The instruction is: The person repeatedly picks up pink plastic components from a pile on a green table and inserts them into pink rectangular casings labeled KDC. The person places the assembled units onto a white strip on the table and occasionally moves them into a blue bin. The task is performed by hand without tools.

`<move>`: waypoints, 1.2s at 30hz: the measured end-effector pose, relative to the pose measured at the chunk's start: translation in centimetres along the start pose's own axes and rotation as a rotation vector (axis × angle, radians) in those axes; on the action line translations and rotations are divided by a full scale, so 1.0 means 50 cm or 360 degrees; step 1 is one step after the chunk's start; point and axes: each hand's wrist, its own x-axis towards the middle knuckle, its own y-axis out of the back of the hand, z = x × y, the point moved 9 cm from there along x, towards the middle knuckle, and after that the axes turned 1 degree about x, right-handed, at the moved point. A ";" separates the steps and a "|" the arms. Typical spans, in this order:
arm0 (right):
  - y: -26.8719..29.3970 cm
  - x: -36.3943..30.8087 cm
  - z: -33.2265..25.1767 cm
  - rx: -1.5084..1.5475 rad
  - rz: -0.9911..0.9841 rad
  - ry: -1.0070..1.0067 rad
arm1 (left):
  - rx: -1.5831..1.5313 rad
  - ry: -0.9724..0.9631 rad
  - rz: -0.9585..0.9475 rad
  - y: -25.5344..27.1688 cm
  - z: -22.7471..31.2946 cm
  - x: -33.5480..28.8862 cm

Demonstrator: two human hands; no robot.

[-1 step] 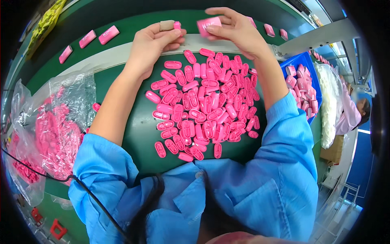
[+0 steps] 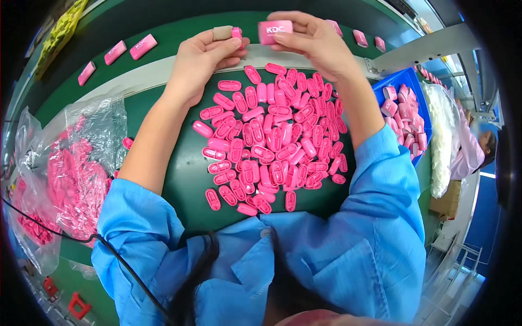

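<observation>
My left hand (image 2: pixel 209 53) is closed in a pinch on a small pink plastic piece (image 2: pixel 236 32), mostly hidden by the fingers. A beige wrap (image 2: pixel 222 33) covers one of its fingers. To its right, my right hand (image 2: pixel 315 42) grips a pink plastic shell (image 2: pixel 275 31) with white print, thumb on the face and fingers behind. The two held parts are apart. Below both hands, between my forearms, lies a large heap of pink oval plastic parts (image 2: pixel 277 138), many showing a hollow, ridged inside.
A blue bin (image 2: pixel 427 108) of pink shells stands right of my right arm. Clear plastic bags (image 2: pixel 98 114) of pink parts lie at the left. Printed pink shells (image 2: pixel 143 46) rest on the green belt (image 2: pixel 179 32) beyond a pale rail (image 2: pixel 147 81). A person (image 2: pixel 470 144) is at far right.
The shell in my right hand has shifted slightly left and turned, so its printed face shows more plainly. My left hand keeps its pinch, almost unmoved.
</observation>
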 end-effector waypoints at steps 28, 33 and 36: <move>-0.035 -0.026 0.030 0.0377 -0.0067 -0.0034 | 0.0547 -0.0358 0.0064 -0.026 0.018 -0.018; -0.030 -0.035 -0.004 0.0318 0.0065 0.0160 | 0.0973 -0.0655 0.0193 -0.031 0.056 -0.030; -0.030 -0.038 -0.007 0.0281 0.0072 0.0244 | 0.1036 -0.0588 0.0188 -0.031 0.051 -0.032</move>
